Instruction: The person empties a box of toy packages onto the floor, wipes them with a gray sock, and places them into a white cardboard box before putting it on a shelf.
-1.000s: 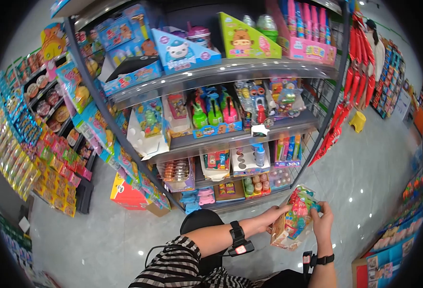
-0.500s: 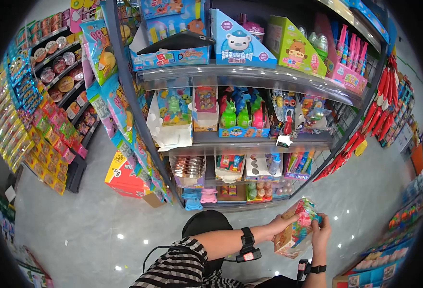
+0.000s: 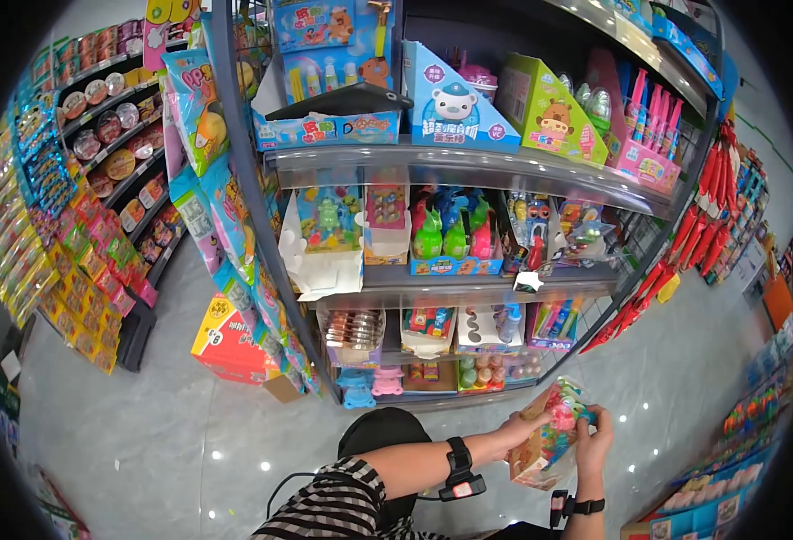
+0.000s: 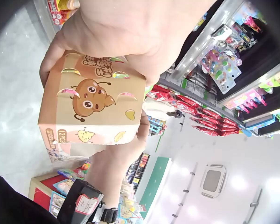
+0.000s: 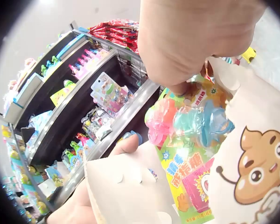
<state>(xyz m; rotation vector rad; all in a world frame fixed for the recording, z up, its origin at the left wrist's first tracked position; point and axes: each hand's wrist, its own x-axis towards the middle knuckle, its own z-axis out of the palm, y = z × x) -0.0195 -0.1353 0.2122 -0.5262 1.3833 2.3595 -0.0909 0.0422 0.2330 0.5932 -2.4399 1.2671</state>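
Note:
My left hand (image 3: 515, 432) grips the side of an open cardboard box (image 4: 60, 114), tan with a smiling brown swirl character. In the right wrist view, the box's white inner flap (image 5: 130, 186) stands up in front of the left thumb. Packed inside are candy packets (image 5: 177, 161) with clear blisters; pink, teal and blue ring-shaped candies (image 5: 203, 123) show through. At the box's far side is my right hand (image 3: 597, 434), its bent fingers pinching a packet's top edge. Its fingertips are partly hidden behind the packet and the box wall.
A dark shelf rack (image 3: 468, 162) with boxed toys and candies stands ahead. Hanging snack bags (image 3: 221, 198) line its left side, red packets (image 3: 707, 198) its right. A red carton (image 3: 230, 346) sits on the grey floor, and a display of goods (image 3: 720, 477) stands at the right.
The head view has turned left, so the rack sits further right in the picture. Both hands stay at the box, which has dropped slightly in view.

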